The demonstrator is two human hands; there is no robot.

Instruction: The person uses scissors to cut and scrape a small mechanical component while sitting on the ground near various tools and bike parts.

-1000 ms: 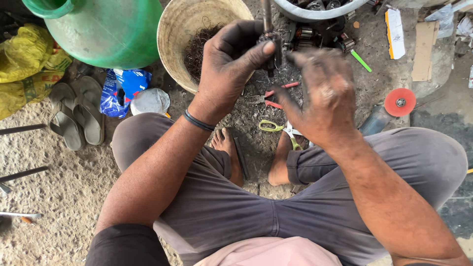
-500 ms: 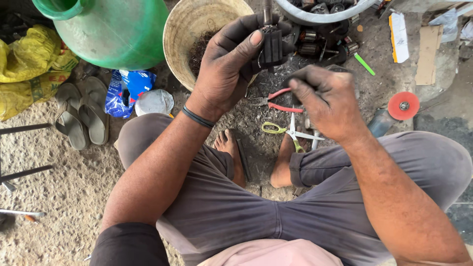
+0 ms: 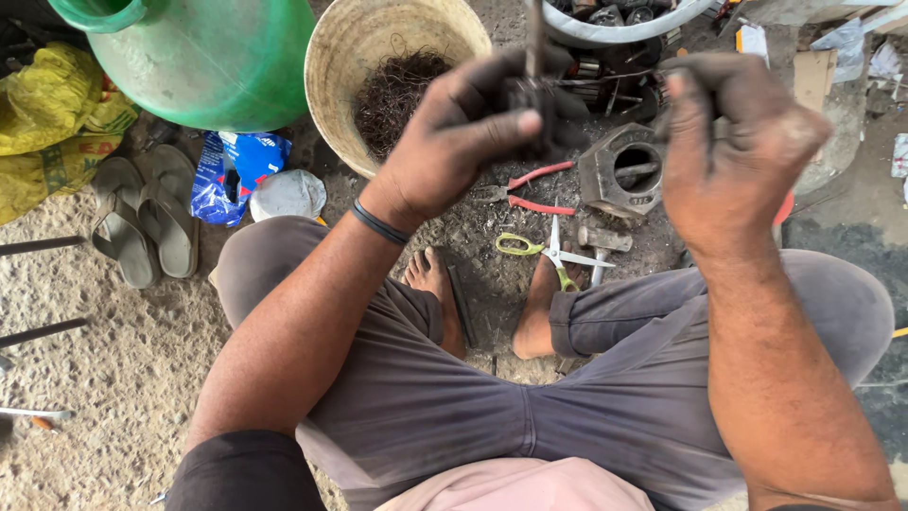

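Note:
My left hand [image 3: 463, 137] is closed around a small dark metal part [image 3: 530, 99] with a thin rod [image 3: 536, 38] sticking up from it, held above the ground in front of my crossed legs. My right hand [image 3: 733, 142] is raised beside it to the right, grimy, its fingers curled into a fist; I see nothing showing inside it. Below the hands lie red-handled pliers [image 3: 532, 192], yellow-handled scissors [image 3: 553, 254], a small hammer [image 3: 603, 241] and a grey hexagonal metal block [image 3: 626, 172].
A woven basket [image 3: 340, 57] of dark wire scrap stands ahead, with a green plastic pot [image 3: 203, 57] to its left. A metal basin [image 3: 615, 28] of parts is at top right. Sandals [image 3: 142, 222], a blue packet [image 3: 232, 170] and a yellow sack [image 3: 52, 104] lie left.
My right hand has risen from near the scissors to the height of my left hand and curled shut. The left hand keeps its hold on the dark part.

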